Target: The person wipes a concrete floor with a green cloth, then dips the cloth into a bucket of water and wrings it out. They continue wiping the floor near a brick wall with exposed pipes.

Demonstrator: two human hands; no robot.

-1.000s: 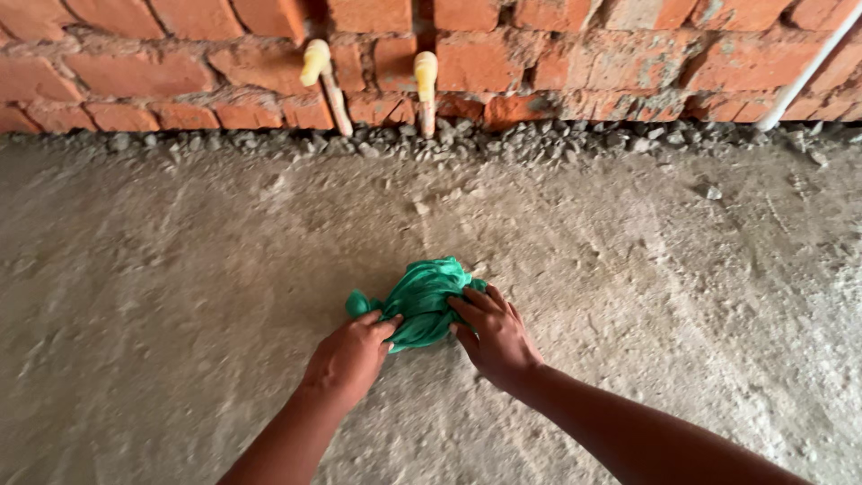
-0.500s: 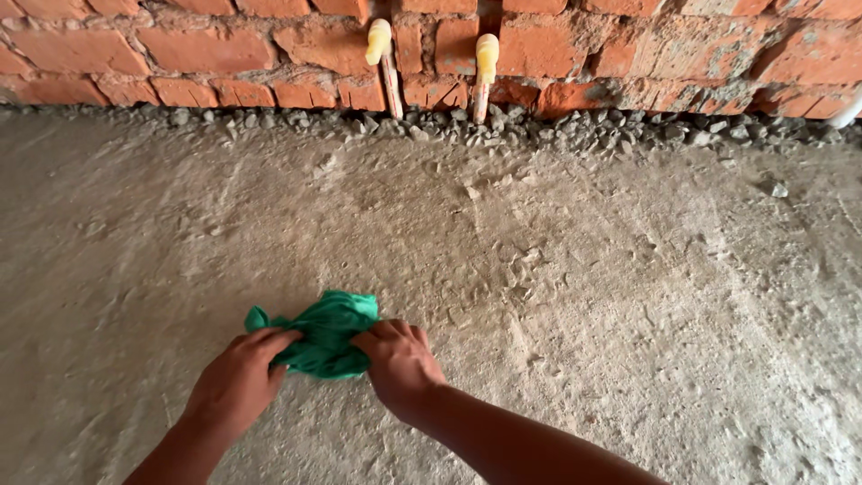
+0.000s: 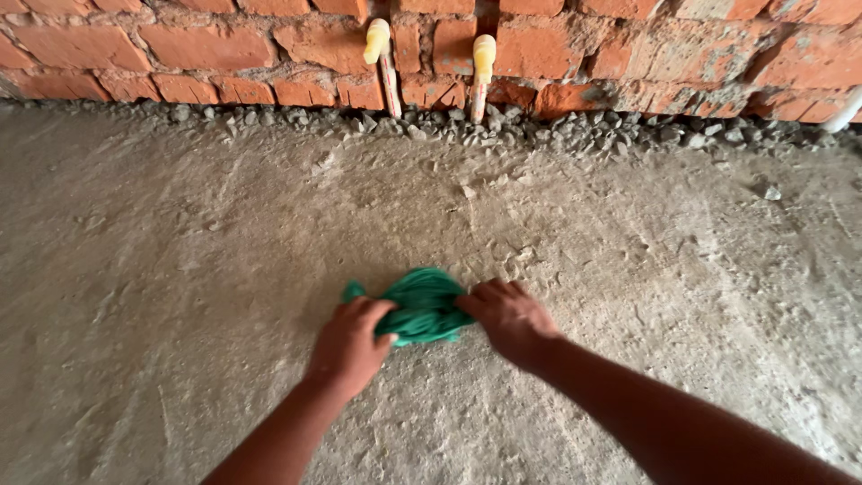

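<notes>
On the dusty concrete floor [image 3: 180, 269] we press a bunched green cloth [image 3: 420, 305]; our left hand [image 3: 352, 346] and right hand [image 3: 510, 319] grip its two sides, close together, below the brick wall [image 3: 180, 54].

head view | looks steeply down, close over concrete floor [image 3: 180, 269] | faces brick wall [image 3: 206, 49]

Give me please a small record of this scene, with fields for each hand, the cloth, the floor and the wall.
left hand: left hand grips the green cloth from its left side
right hand: right hand presses on the cloth's right edge
cloth: bunched up, lying on the floor
floor: rough grey concrete floor, with gravel along the wall
wall: red brick wall with two yellow-capped pipes
</notes>
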